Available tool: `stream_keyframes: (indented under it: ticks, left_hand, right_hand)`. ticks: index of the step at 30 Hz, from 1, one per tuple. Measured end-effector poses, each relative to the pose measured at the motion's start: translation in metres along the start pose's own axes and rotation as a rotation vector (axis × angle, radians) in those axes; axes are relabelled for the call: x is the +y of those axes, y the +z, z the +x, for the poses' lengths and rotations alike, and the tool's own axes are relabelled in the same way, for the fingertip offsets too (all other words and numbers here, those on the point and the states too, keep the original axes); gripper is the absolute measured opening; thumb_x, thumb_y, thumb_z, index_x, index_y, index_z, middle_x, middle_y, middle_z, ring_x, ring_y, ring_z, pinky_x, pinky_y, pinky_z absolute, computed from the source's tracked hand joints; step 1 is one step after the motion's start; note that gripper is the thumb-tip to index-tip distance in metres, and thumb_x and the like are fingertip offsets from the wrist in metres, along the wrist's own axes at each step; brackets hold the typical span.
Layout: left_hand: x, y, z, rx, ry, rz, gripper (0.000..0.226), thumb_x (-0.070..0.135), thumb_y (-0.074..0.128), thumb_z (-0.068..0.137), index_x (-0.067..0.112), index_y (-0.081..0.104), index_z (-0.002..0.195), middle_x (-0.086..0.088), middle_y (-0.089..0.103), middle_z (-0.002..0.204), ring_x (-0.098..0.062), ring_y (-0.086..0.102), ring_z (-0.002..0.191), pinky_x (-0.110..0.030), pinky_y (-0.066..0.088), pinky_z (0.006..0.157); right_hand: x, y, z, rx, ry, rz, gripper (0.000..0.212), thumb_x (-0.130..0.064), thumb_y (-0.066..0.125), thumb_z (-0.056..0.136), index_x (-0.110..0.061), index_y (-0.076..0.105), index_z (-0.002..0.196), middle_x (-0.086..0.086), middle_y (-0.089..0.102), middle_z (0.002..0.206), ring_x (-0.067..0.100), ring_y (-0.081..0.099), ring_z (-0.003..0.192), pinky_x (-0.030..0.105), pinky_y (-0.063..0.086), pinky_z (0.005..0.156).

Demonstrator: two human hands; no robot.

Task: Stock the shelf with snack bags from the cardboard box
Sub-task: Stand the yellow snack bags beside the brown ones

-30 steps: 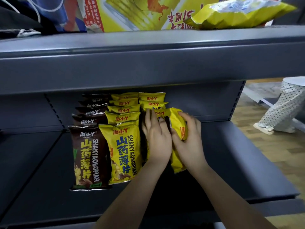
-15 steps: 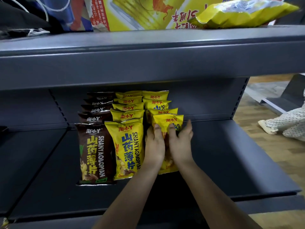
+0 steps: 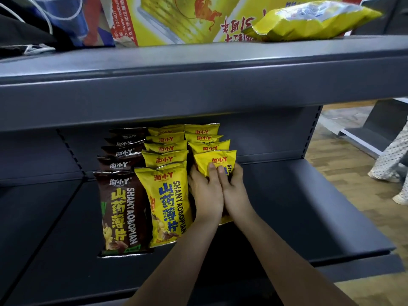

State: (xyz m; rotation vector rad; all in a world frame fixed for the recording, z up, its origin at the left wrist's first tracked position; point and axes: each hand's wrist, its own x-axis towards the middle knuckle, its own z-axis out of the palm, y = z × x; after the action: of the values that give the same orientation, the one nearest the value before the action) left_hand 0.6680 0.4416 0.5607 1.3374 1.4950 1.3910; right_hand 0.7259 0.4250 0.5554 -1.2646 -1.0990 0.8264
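My yellow snack bag (image 3: 215, 161) now stands upright, left hand (image 3: 206, 195) and right hand (image 3: 235, 193) clasping it, nearly stocked.

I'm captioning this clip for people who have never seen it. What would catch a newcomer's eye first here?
First, the two bare hands, left hand and right hand, side by side on the front yellow snack bag of the right-hand row on the dark grey metal shelf. Next, the neat rows beside it: the middle row of yellow snack bags and the left row of brown snack bags. Above, a loose crumpled yellow bag lies on the upper shelf.
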Motion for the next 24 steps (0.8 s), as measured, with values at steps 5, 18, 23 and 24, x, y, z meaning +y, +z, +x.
stream_keyframes:
  ticks: [5,18,23,24]
  left_hand:
    - [-0.002,0.000,0.001,0.008,-0.023,-0.023,0.046,0.034,0.045,0.097,0.005,0.044,0.133,-0.016,0.051,0.131,-0.031,0.046,0.125,-0.041,0.037,0.105]
    - [0.005,-0.007,-0.014,-0.014,0.055,0.157,0.056,0.030,0.059,0.090,-0.001,0.037,0.131,-0.018,0.050,0.129,-0.031,0.046,0.123,-0.033,0.036,0.100]
    - [0.006,-0.006,-0.029,-0.020,0.050,0.328,0.075,0.023,0.063,0.085,0.000,0.021,0.143,-0.020,0.034,0.141,-0.033,0.028,0.135,-0.035,0.020,0.111]
    - [0.005,-0.006,-0.032,-0.022,0.067,0.340,0.077,0.020,0.063,0.083,0.000,0.020,0.144,-0.020,0.033,0.142,-0.033,0.026,0.136,-0.035,0.020,0.111]
  right_hand:
    - [0.024,-0.018,-0.013,-0.215,0.013,-0.143,0.076,-0.012,0.072,0.081,-0.024,0.024,0.139,-0.015,0.046,0.123,-0.004,0.049,0.111,0.002,0.039,0.083]
    - [0.018,0.012,-0.007,-0.040,0.063,-0.199,0.073,-0.064,0.053,0.078,-0.025,0.032,0.136,-0.002,0.041,0.134,0.020,0.041,0.125,0.045,0.040,0.101]
    - [0.021,0.010,-0.013,-0.065,0.022,-0.087,0.105,-0.089,0.050,0.053,-0.028,0.036,0.138,0.005,0.047,0.135,0.025,0.044,0.127,0.050,0.038,0.104]
    - [0.024,0.007,-0.012,-0.082,0.016,-0.093,0.107,-0.093,0.051,0.049,-0.032,0.037,0.135,0.003,0.047,0.133,0.024,0.044,0.126,0.050,0.039,0.103]
